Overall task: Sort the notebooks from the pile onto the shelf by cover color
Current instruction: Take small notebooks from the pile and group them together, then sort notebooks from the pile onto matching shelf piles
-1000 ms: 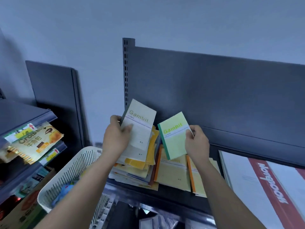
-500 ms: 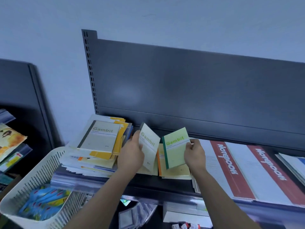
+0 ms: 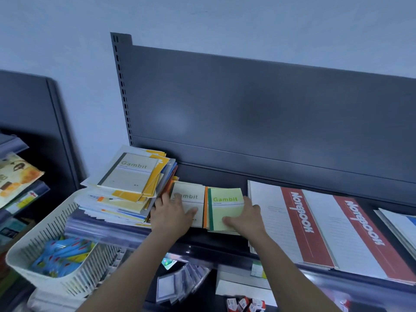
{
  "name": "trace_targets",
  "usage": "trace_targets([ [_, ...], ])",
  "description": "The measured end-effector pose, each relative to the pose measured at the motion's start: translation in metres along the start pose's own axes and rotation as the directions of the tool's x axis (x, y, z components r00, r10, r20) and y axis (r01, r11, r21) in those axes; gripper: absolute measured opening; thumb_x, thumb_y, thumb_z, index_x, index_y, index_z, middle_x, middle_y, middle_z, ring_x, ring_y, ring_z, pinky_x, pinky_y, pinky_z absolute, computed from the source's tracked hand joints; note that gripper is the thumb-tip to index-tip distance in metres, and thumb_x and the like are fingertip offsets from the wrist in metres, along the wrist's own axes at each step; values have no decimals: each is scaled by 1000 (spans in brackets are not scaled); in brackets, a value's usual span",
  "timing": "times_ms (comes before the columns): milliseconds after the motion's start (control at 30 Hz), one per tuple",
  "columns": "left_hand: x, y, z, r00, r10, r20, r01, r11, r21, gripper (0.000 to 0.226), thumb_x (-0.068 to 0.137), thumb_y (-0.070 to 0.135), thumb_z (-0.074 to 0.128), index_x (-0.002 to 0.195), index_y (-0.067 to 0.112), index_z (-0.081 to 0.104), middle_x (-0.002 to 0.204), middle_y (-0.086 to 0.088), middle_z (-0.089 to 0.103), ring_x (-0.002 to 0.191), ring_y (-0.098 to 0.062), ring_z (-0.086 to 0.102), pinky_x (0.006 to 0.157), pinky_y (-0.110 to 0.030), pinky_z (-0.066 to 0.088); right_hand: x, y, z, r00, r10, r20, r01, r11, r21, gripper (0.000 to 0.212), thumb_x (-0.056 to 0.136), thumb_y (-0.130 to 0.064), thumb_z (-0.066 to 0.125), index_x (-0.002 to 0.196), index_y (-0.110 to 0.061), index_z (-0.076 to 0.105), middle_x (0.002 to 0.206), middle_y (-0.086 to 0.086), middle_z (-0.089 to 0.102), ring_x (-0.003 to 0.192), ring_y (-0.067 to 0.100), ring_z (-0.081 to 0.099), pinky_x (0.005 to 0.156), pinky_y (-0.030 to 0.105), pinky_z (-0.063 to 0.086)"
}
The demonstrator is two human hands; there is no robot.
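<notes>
A messy pile of notebooks lies at the shelf's left end, a grey Gambit notebook on top. Right of it, a pale grey Gambit notebook lies flat on the dark shelf. My left hand rests flat on it, fingers spread. Beside it lies a green Gambit notebook on top of an orange-spined one. My right hand presses on the green notebook's right lower corner, thumb over the cover.
Large red-and-white notebooks fill the shelf to the right. A white slatted basket with blue packets sits at lower left. A snack rack stands at far left. Small items hang below the shelf edge.
Both notebooks were held up tilted in my hands; now they lie flat side by side on the shelf with my hands pressing on them. The camera moved closer.
</notes>
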State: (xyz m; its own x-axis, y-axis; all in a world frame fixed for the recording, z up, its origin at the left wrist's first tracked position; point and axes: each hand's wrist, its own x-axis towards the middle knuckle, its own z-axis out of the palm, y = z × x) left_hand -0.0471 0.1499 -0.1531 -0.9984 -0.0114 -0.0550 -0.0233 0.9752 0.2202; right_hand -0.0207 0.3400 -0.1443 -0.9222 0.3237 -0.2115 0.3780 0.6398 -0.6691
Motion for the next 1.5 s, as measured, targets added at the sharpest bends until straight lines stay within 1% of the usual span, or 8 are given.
trace_targets([
  [100, 5, -2, 0, 996, 31, 78, -34, 998, 44, 77, 87, 66, 43, 145, 19, 28, 148, -15, 28, 135, -35, 29, 109, -45, 29, -3, 1, 4, 999, -36, 10, 37, 972, -234, 91, 70, -56, 74, 143, -21, 32, 132, 8, 29, 124, 28, 38, 102, 35, 41],
  [267, 10, -6, -1, 996, 58, 66, -60, 998, 24, 61, 90, 58, 46, 134, 16, 44, 144, -13, 33, 132, -33, 32, 107, -43, 32, -6, -4, 13, 997, -81, -8, 66, 867, -493, 95, 65, -82, 57, 141, -28, 37, 139, 8, 32, 127, 28, 31, 102, 40, 36],
  [700, 8, -3, 0, 992, 125, 29, -127, 988, 87, 62, 93, 59, 39, 134, 14, 45, 142, -13, 36, 130, -31, 33, 105, -41, 35, -10, -15, 13, 996, -79, -36, 41, 790, -611, 92, 71, -85, 44, 139, -23, 41, 143, 10, 36, 129, 29, 34, 101, 42, 33],
  [833, -1, 3, -13, 972, 229, -48, -224, 970, 93, 54, 96, 50, 43, 136, 13, 46, 147, -11, 35, 135, -26, 30, 108, -37, 36, -10, -21, 10, 972, -226, -68, 137, 776, -616, 76, 84, -74, 42, 138, -21, 43, 144, 9, 36, 132, 27, 32, 104, 42, 31],
  [1000, -12, -7, -46, 912, 301, -278, -268, 952, 149, 32, 95, 26, 48, 123, 14, 58, 131, -5, 53, 125, -23, 41, 96, -33, 45, -13, -47, 13, 890, -455, -20, 341, 695, -633, 58, 89, -57, 50, 135, -22, 48, 138, 5, 41, 128, 25, 35, 103, 39, 31],
  [1133, -14, -43, -73, 917, 219, -334, -155, 966, 209, 27, 91, 19, 46, 110, 12, 63, 114, -6, 61, 111, -27, 48, 81, -35, 47, -17, -78, 26, 791, -607, 73, 490, 559, -669, 54, 91, -51, 51, 135, -20, 47, 139, 6, 40, 128, 26, 35, 103, 39, 30],
  [1267, -6, -89, -90, 942, 68, -328, 2, 978, 209, 34, 95, 31, 46, 123, 16, 59, 122, -5, 58, 117, -26, 46, 89, -35, 43, -19, -113, 44, 718, -678, 160, 604, 490, -629, 52, 93, -48, 50, 135, -18, 47, 136, 7, 43, 127, 27, 36, 102, 39, 33],
  [1500, 18, -148, -98, 969, -117, -219, 150, 978, 142, 38, 100, 38, 35, 123, 15, 55, 126, -4, 51, 123, -25, 41, 97, -39, 38, -14, -168, 81, 738, -645, 198, 605, 502, -618, 54, 98, -55, 33, 130, -17, 51, 133, 10, 49, 125, 28, 40, 101, 41, 34],
])
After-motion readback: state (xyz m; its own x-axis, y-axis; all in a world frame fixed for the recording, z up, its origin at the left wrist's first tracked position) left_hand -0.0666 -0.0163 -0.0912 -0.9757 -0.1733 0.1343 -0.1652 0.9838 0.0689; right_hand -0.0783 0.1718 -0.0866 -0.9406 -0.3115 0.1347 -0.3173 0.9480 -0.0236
